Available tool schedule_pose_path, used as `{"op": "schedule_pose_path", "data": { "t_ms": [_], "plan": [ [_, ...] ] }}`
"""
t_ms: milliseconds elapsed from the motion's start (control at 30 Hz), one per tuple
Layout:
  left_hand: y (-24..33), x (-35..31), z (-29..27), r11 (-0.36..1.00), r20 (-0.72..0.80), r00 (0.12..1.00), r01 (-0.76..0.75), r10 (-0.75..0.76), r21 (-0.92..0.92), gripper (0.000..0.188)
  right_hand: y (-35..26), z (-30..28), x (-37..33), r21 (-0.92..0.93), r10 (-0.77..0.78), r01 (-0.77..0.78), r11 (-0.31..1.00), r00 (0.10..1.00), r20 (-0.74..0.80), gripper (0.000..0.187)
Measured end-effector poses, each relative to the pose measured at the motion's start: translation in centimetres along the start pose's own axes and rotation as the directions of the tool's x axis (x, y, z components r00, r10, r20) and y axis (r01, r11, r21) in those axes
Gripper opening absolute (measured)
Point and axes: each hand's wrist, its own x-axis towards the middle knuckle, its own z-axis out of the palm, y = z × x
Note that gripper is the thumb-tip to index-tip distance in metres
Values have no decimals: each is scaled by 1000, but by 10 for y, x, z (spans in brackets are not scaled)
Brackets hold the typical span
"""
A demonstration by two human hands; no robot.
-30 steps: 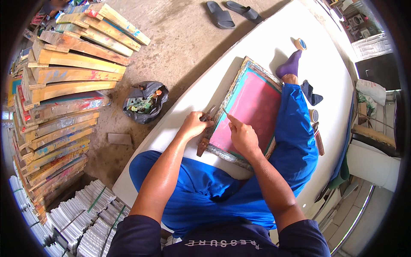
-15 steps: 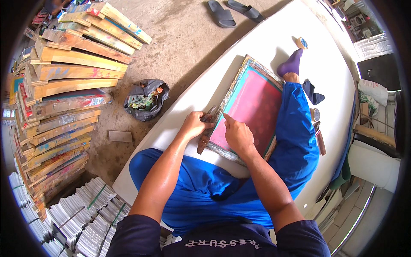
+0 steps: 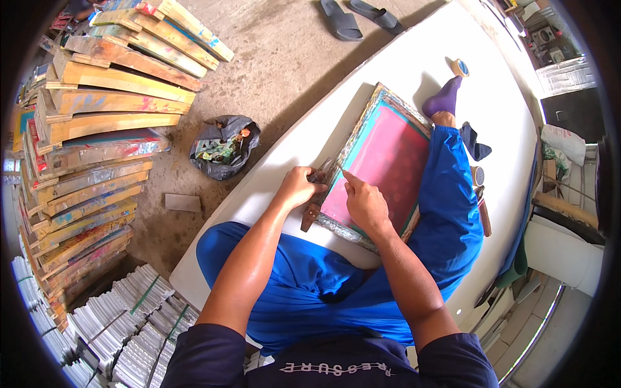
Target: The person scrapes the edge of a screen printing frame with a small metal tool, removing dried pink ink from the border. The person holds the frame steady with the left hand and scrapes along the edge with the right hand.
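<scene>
A framed screen (image 3: 388, 152) with pink mesh and a teal border lies tilted on the white surface, its frame paint-stained. My left hand (image 3: 298, 187) is closed around a brown, worn wooden-looking tool (image 3: 310, 217) at the frame's near left side; a greyish part shows beyond the fingers, its kind unclear. My right hand (image 3: 367, 204) is over the screen, index finger stretched toward the frame's left rail and the other fingers curled. A thin dark tip seems to show at that fingertip; what the hand holds is hidden. My outstretched leg (image 3: 446, 194) lies along the frame's right side.
The white surface (image 3: 278, 194) carries tape rolls (image 3: 460, 67) and a dark cloth (image 3: 475, 141) beside my foot. On the floor are a black bag of scraps (image 3: 224, 147), sandals (image 3: 341, 21), stacked wooden frames (image 3: 123, 103) and strapped white bundles (image 3: 123, 304).
The whole view has shifted slightly. Both hands stay by the frame's left rail, with the left hand still gripping the tool and the right index finger still extended.
</scene>
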Motion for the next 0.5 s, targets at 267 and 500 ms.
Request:
{"op": "schedule_pose_path", "data": {
  "t_ms": [267, 500],
  "plan": [
    [-15, 4, 4, 996, -7, 1000, -19, 19, -83, 40, -10, 1, 6, -210, -31, 40, 977, 999, 45, 42],
    [-5, 2, 4, 997, -35, 997, -60, 62, 45, 38, -3, 4, 10, 20, 36, -38, 999, 997, 63, 43]
  ]
}}
